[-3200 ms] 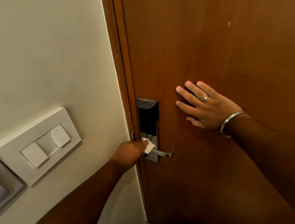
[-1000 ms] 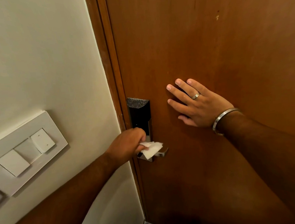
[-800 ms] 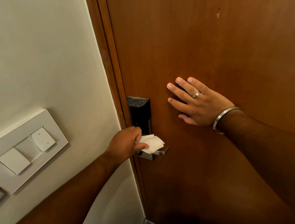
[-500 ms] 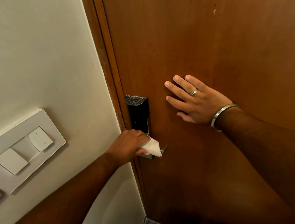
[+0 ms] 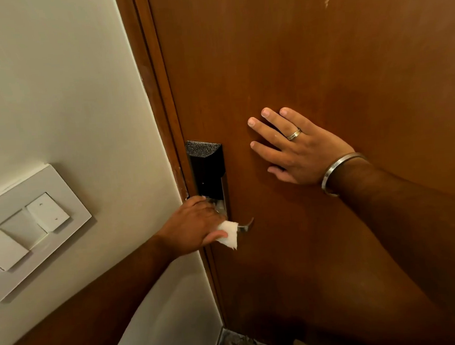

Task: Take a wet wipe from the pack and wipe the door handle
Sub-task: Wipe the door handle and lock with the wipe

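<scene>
Judging by the scene, wiping was under way: a wet wipe (image 5: 229, 234) was pinched in the left hand (image 5: 192, 224) against the door handle (image 5: 245, 225), while the right hand (image 5: 298, 147) lay flat, fingers spread, on the door (image 5: 320, 56). Only the lever's tip was left exposed.

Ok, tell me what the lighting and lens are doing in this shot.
Head view: warm, dim light; forearms and lower door fall into shadow; wet wipe is brightest; wide-angle bends the door frame; a soft highlight sits on the door handle.
</scene>
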### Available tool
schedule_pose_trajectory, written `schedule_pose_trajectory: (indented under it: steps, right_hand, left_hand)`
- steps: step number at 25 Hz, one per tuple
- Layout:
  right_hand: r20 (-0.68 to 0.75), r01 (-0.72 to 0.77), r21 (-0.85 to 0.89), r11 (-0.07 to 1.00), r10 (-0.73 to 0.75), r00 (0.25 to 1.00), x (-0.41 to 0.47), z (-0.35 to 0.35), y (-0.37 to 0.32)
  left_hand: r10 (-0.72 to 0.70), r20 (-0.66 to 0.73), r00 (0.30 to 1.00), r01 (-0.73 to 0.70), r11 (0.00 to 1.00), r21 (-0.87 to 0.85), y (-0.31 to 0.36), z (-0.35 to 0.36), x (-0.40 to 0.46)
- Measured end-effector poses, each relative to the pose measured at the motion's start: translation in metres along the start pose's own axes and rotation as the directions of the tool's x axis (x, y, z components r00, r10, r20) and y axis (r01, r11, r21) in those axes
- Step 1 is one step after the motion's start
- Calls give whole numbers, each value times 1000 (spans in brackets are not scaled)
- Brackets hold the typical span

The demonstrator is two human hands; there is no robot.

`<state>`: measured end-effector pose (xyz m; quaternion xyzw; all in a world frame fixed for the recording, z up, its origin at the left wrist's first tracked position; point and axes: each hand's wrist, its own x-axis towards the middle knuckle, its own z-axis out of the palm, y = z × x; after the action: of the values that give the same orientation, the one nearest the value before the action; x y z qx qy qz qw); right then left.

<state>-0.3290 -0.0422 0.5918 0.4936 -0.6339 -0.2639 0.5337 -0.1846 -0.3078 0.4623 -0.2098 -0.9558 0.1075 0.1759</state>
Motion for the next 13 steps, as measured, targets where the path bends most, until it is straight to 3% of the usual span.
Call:
schedule_pose_trajectory:
  steps: [5, 11, 13]
  right_hand:
    - [5, -3, 13, 1000, 3, 1000, 1, 1, -1]
    - [5, 1, -7, 1000, -1, 1000, 0, 2, -1]
    - [6, -3, -14, 1000, 3, 1000, 1, 1, -1]
  left_hand:
    - [-3, -100, 995, 15, 992, 123, -7, 2, -5]
    - [-287, -120, 950, 285, 958, -34, 44, 12, 10]
    - [-290, -70, 954, 289, 957, -24, 65, 15, 18]
